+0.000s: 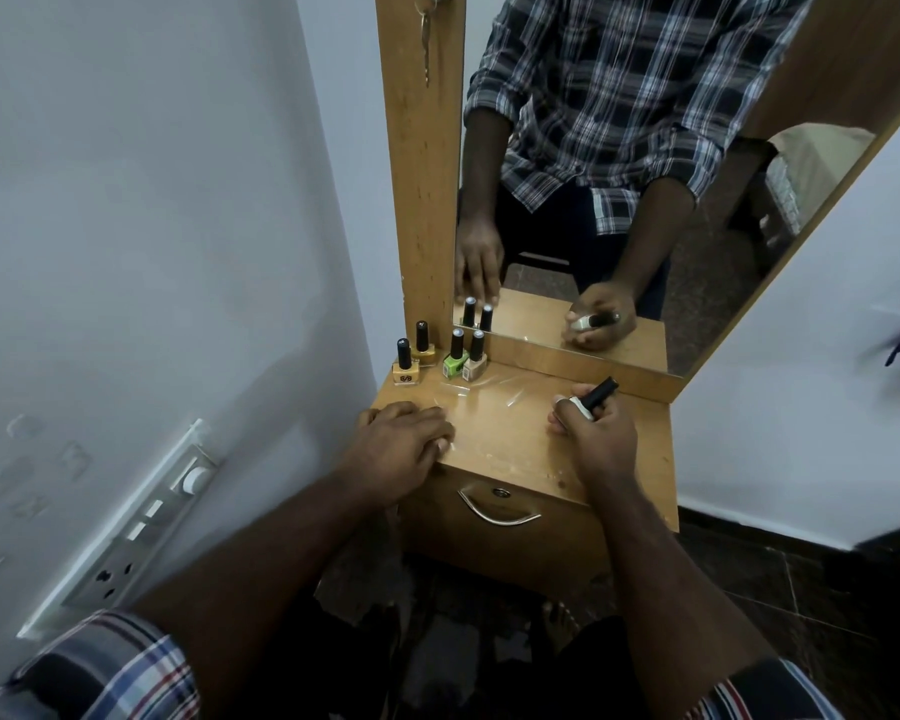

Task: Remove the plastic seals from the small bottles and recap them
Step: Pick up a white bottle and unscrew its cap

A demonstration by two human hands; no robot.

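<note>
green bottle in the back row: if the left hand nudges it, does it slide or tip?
The green bottle would probably tip: its tall black cap sits on a small base. If it falls, it would likely knock the beige bottle close beside it. The glossy tabletop may let a low push slide it. It probably feels rigid and light.

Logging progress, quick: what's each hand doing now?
Left hand: flat on the table, holding nothing.
Right hand: gripping a bottle.

Four capped bottles (437, 356) are stood upright at the tabletop's far left corner; a fifth bottle (593, 397) is held tilted.
</note>
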